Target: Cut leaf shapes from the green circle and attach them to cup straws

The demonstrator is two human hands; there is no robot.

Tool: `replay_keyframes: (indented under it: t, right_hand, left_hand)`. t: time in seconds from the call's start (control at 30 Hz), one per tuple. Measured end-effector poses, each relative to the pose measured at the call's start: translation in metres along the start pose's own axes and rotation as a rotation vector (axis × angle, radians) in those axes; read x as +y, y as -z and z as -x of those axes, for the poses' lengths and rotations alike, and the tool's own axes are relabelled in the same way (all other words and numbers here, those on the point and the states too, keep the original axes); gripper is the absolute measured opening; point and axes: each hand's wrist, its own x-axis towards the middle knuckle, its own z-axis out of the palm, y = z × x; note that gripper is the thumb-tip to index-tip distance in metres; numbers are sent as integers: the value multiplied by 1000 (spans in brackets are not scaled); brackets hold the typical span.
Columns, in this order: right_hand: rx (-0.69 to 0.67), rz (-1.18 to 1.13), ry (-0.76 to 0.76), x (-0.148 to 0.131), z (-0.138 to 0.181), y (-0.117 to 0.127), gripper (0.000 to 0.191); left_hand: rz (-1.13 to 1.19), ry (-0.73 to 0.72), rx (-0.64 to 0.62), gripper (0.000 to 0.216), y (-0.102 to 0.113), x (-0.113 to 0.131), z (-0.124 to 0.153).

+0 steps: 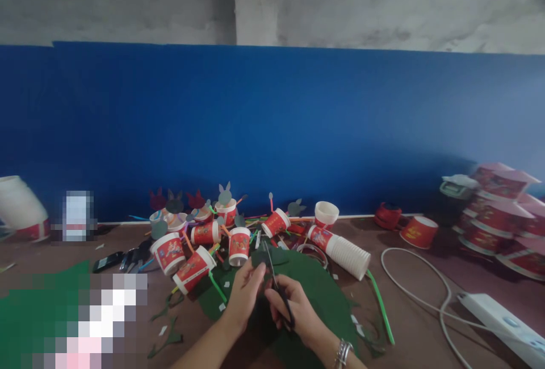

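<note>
My right hand (293,303) grips a pair of black-handled scissors (273,272), with the blades pointing up and away from me. Pinched in my left hand (246,289) is a piece of dark grey-green paper (259,256), and the blades lie against it. Beneath both hands spreads a large dark green sheet (317,284). Just beyond the hands lies a white-rimmed red paper cup (239,246), among several others fitted with coloured pipe cleaners. A grey rabbit-head cutout (225,193) stands on one cup at the back.
A stack of nested paper cups (347,255) lies right of the hands. Further right are a white cable (445,289), a power strip (504,323) and piled red cup lanterns (502,210). Paper scraps (168,338) and a black phone-like object (108,261) lie left. A blue panel (272,125) backs the table.
</note>
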Motion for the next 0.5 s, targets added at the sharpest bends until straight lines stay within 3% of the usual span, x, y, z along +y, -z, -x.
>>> replay_keyframes:
  t: [0.17, 0.5]
  right_hand:
    - [-12, -41, 59, 3, 0, 0, 44]
    - [22, -18, 63, -2, 0, -2, 43]
  left_hand:
    - [45, 47, -121, 31, -2, -2, 3]
    - [1, 61, -106, 31, 0, -5, 2]
